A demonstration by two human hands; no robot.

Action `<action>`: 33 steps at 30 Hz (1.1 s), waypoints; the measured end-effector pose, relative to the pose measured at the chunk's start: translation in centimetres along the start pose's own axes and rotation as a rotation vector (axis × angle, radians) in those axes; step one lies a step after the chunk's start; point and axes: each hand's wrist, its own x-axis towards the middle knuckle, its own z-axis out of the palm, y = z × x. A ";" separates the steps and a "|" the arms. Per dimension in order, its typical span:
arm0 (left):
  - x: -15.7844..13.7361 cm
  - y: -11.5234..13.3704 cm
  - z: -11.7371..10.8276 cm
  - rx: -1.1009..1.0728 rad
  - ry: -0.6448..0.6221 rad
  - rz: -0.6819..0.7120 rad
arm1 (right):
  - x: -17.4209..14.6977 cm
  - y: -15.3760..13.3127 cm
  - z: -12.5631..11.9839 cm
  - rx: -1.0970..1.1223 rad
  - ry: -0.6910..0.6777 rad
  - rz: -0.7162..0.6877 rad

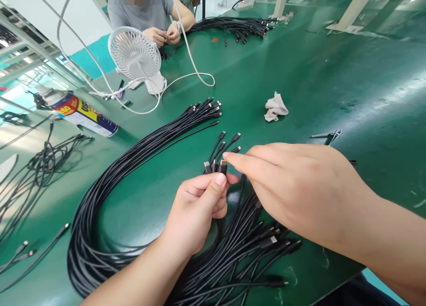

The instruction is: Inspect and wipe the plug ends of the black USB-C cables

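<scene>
Left fingers [212, 189] around connectors [222, 167], right fingers [244, 162] beside

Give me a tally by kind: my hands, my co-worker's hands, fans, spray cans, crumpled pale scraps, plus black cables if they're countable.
Your left hand and right hand: 2
Co-worker's hands: 2
White fan: 1
Spray can: 1
Crumpled pale scrap: 1
Black cables: too overlapped to count
Total counted: 7

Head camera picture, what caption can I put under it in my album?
The left hand holds black cable connectors, the right hand close beside them, over a green table.
</scene>
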 end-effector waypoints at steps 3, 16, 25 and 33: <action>0.1 0.0 0.0 -0.020 -0.007 -0.001 | 0.3 0.2 0.0 0.106 0.009 0.053; -0.4 0.3 0.1 0.028 -0.008 -0.052 | 2.2 1.7 0.0 0.728 -0.117 0.233; -0.2 0.3 -0.1 0.082 0.025 -0.057 | 1.4 2.0 0.5 0.549 -0.046 0.100; 0.0 0.5 0.2 0.065 0.020 -0.060 | 1.8 2.2 0.2 0.644 -0.053 0.171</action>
